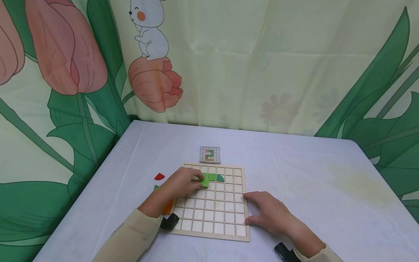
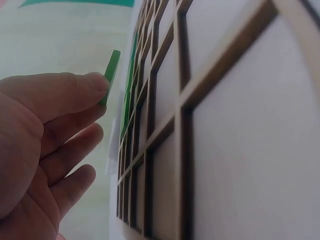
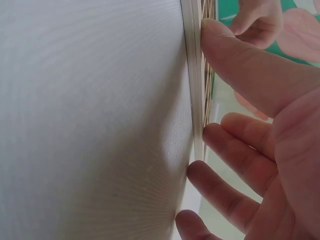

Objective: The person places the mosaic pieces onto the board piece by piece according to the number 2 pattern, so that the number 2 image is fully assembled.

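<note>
My left hand [image 1: 182, 182] pinches a small flat green square tile [image 2: 112, 75] between thumb and index finger, just above the grid board [image 1: 209, 237]. The other fingers are spread and loosely bent. On the upper rows of this wooden board lie a light green tile [image 1: 212, 177] and a dark green rounded tile [image 1: 220, 178], side by side. At the board's right edge, my right hand [image 1: 273, 213] rests its thumb and fingertips against the rim, fingers apart; the right wrist view shows the thumb [image 3: 235, 60] touching the frame.
A small pattern card [image 1: 210, 155] with a coloured figure on a grid lies behind the board. To the left are a red rounded piece [image 1: 159, 176], a partly hidden green piece [image 1: 156, 187] and orange pieces [image 1: 167, 208] behind the left wrist. A white cloth covers the table [image 1: 294, 174].
</note>
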Motion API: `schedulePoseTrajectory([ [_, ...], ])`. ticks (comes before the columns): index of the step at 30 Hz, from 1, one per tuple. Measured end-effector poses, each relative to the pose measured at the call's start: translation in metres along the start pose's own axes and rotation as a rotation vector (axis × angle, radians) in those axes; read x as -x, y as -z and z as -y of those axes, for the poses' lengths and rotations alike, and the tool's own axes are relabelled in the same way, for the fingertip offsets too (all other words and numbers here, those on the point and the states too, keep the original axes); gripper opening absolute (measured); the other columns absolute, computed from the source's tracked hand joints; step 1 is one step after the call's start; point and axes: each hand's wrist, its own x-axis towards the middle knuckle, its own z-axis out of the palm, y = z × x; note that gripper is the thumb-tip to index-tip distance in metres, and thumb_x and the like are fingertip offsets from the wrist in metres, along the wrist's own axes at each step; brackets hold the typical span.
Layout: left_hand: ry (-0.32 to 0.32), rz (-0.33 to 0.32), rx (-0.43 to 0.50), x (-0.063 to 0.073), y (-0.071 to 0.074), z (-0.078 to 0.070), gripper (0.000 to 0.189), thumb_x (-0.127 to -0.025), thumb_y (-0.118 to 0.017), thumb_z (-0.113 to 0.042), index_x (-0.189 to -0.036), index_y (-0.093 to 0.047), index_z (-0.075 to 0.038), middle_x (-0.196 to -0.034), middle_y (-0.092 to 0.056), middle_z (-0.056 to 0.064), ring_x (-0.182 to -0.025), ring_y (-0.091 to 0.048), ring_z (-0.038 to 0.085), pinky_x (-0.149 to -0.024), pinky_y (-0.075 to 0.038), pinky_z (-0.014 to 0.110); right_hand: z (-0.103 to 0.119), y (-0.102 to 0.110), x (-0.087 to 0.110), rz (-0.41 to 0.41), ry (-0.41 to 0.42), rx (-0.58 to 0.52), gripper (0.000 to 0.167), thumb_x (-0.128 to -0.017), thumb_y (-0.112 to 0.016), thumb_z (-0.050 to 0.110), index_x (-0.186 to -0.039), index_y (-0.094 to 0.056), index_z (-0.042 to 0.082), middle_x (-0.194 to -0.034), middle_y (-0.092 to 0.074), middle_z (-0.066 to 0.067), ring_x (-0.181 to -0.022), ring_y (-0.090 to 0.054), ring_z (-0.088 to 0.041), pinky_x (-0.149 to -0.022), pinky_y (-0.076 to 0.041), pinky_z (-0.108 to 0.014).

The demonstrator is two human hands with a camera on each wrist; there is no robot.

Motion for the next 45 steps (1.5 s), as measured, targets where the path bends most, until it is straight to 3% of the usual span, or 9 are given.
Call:
schedulePoseTrajectory([
  [11,-0.071,0.013,-0.031,-0.006,-0.007,-0.010,0.014,-0.091,-0.075,-0.016,-0.106,-0.075,-0.015,-0.106,-0.072,-0.003,-0.100,-0.062,0.016,-0.087,-0.052,0.036,-0.002,0.000,0.000,-0.006,0.009,-0.002,0.066,-0.074,-0.087,0.033,-0.131,-0.063,0.011,-0.131,-0.062,-0.003,-0.126,-0.053,-0.029,-0.103,-0.042,-0.049],
  [33,-0.096,0.014,-0.055,-0.012,-0.015,-0.022,0.014,-0.091,-0.073,-0.015,-0.104,-0.076,-0.018,-0.100,-0.071,-0.005,-0.085,-0.056,0.013,-0.076,-0.047,0.031,-0.003,0.000,0.001,-0.024,0.054,0.009,0.067,-0.074,-0.087,0.035,-0.131,-0.063,0.009,-0.130,-0.063,-0.004,-0.124,-0.054,-0.030,-0.101,-0.044,-0.050],
  [45,-0.100,0.018,-0.044,-0.014,-0.018,-0.024,0.014,-0.091,-0.075,-0.017,-0.104,-0.076,-0.016,-0.100,-0.072,-0.005,-0.085,-0.057,0.011,-0.077,-0.048,0.029,-0.004,0.000,0.001,-0.027,0.064,0.014,0.067,-0.075,-0.086,0.036,-0.131,-0.063,0.009,-0.129,-0.063,-0.004,-0.123,-0.055,-0.029,-0.100,-0.044,-0.050],
])
